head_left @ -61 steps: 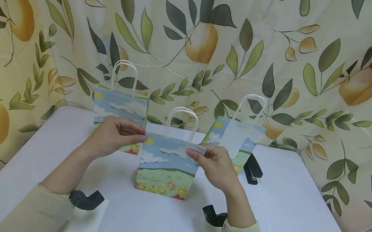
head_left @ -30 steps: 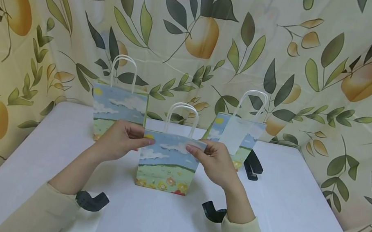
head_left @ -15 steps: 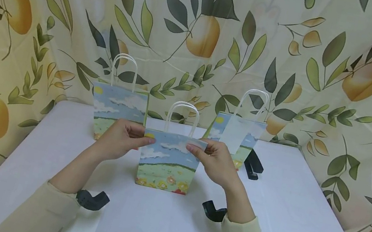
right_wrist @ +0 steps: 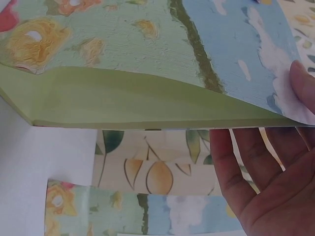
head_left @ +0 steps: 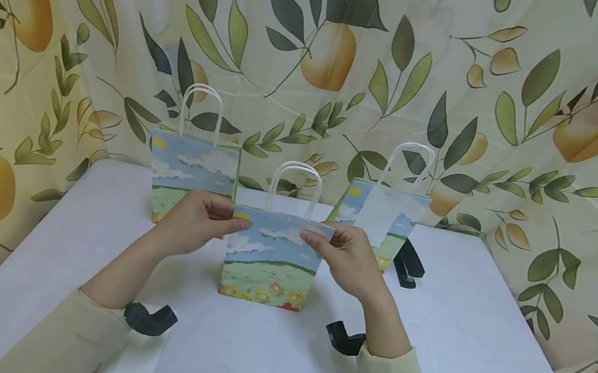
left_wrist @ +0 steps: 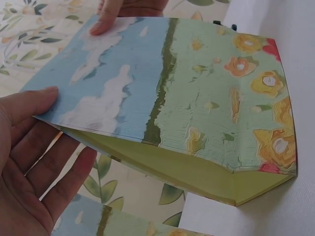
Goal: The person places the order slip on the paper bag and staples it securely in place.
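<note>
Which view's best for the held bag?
Head: it shows the held bag's front, only thumbs covering bits, plus its white handles. Left wrist shows the front obliquely and the left side panel; right wrist crops the front, but shows the right side panel.

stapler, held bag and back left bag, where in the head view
stapler (head_left: 412,258): head view, black upper arm
held bag (head_left: 272,258): head view, front panel
back left bag (head_left: 193,164): head view, front panel
</note>
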Motion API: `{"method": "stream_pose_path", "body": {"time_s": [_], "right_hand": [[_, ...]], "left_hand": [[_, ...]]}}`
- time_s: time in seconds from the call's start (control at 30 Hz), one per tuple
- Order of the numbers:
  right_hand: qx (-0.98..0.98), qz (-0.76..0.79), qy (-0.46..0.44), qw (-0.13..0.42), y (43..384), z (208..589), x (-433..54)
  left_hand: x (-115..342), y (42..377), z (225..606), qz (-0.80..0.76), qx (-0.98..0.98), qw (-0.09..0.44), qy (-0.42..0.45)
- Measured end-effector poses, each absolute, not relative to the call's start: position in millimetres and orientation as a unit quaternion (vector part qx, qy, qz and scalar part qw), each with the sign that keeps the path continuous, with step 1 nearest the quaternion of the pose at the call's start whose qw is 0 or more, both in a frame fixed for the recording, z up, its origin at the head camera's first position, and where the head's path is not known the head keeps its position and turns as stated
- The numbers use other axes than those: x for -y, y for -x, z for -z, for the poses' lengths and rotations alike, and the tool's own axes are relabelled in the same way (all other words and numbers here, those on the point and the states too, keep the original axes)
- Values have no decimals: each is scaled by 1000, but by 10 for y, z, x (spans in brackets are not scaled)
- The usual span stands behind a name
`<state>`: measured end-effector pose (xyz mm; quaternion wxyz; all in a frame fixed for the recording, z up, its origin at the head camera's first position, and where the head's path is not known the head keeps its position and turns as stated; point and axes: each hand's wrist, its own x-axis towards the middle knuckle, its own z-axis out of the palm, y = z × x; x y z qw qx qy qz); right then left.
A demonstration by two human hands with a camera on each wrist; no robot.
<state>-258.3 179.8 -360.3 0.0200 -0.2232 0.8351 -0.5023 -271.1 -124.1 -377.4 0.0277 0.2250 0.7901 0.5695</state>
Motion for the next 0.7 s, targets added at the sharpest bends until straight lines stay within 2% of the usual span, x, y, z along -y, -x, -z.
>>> {"method": "stream_pose_path", "body": {"time_s": [0.7], "right_hand": [[-836, 502, 221, 22, 2595, 3611, -1793]], "left_hand": [[1240, 2712, 3761, -574, -787, 33, -223]]}}
